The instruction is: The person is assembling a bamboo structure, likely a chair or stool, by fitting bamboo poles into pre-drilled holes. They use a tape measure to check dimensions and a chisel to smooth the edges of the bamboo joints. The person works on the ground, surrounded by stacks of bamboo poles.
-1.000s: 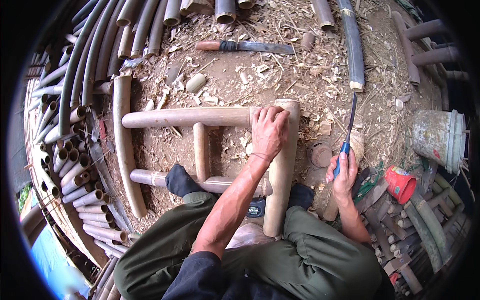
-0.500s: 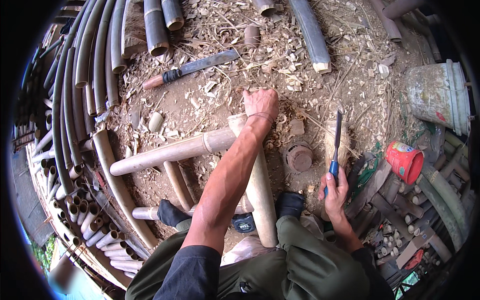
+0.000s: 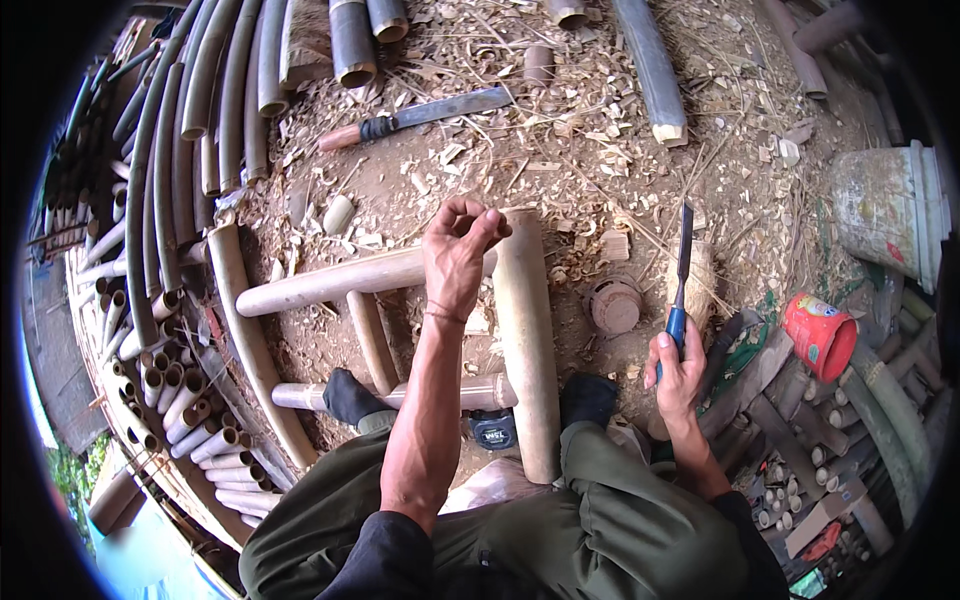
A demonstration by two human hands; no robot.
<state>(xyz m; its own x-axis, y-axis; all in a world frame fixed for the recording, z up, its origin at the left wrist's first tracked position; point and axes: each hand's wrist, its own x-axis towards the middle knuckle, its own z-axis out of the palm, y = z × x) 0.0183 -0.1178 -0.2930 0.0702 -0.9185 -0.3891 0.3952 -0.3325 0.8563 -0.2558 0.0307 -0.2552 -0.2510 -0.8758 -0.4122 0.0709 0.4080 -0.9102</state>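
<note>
My left hand is over the far end of a thick bamboo post, fingers curled with the thumb against them. Whether a small bit is pinched there I cannot make out. The post belongs to a bamboo frame lying between my legs. Its upper rail passes under my hand, a lower rail runs nearer me, and a short crosspiece links the two. At the left stands another frame pole. My right hand grips a chisel by its blue handle, blade upward, apart from the frame.
A machete lies on the chip-strewn ground. A tape measure rests by my foot. A wooden mallet-like block, red can and large bucket are at right. Bamboo poles are stacked left.
My left hand has drawn back and left from the post's far end, uncovering it. The right hand still holds the chisel upright. The whole view has shifted slightly.
</note>
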